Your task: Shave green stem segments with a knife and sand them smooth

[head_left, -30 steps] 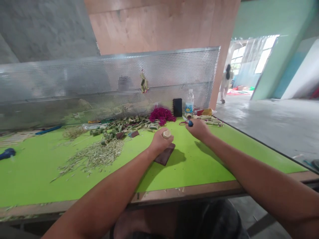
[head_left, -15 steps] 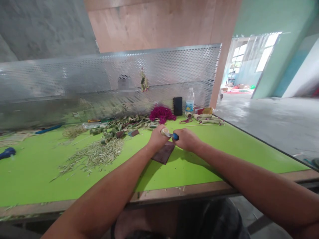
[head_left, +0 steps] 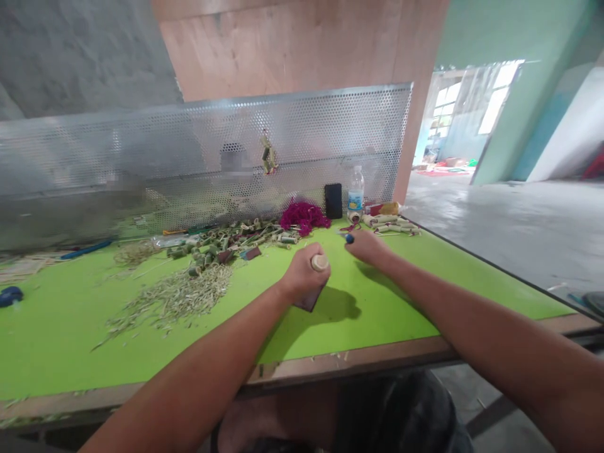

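My left hand (head_left: 302,272) is closed round a short bamboo piece (head_left: 320,262), whose pale round end points up out of the fist. Beneath that hand lies a dark brown square sheet (head_left: 309,301), perhaps sandpaper, mostly covered. My right hand (head_left: 369,249) grips a small knife by its blue handle (head_left: 350,239); a short blade sticks out to the left. The knife and the bamboo are apart. Left of my hands spreads a heap of pale shavings (head_left: 177,299), with cut green bamboo tubes (head_left: 207,255) behind it.
A magenta string pile (head_left: 304,217), a black phone (head_left: 333,201) and a plastic bottle (head_left: 355,196) stand along the perforated metal screen (head_left: 306,138). Strung bamboo pieces (head_left: 394,224) lie at the back right. A dark blue object (head_left: 10,296) is at the far left of the green table (head_left: 391,314).
My hands have moved apart. The left came down nearer with the bamboo, its end now turned up; the right drew away to the right and back with the knife.
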The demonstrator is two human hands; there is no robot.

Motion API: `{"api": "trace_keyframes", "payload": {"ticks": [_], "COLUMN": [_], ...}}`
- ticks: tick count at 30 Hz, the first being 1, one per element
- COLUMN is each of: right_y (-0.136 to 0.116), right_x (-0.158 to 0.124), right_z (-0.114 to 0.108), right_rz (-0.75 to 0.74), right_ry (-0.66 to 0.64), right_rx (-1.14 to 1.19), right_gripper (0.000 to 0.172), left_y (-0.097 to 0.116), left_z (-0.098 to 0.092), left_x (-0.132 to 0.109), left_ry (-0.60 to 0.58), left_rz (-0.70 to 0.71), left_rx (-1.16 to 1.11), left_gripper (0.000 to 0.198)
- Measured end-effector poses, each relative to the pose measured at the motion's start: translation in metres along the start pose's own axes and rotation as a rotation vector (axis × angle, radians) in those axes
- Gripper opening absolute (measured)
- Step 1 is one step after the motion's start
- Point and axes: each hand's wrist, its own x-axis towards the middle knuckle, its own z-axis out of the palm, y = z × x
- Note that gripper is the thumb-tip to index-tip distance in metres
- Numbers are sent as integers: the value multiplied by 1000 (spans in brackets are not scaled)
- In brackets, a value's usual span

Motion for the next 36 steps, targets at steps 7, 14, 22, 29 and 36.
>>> {"api": "trace_keyframes", "payload": {"ticks": [7,14,22,29,36], "right_y": [-11,-38,-34,-15,2], "right_x": [-12,-30,-31,-12,-4], "right_z": [2,12,12,11,1], "right_rz": [-209,-316,-297,-205,-78], "right_ry": [175,69,41,54,176], "right_rx": [74,-7,-35,-29,27], "right_gripper": [20,17,17,18,21], "left_y": [-20,-19,-16,-7,-8], "left_z": [1,-1,-8,-7,-1], "left_x": [10,10,13,7,7], "left_ry": [120,74,26,-24,27], "left_rz": [-160,-122,-117,-43,-122], "left_rx": [-141,-43,129,185,-116], "left_gripper": [23,21,19,18,22]}}
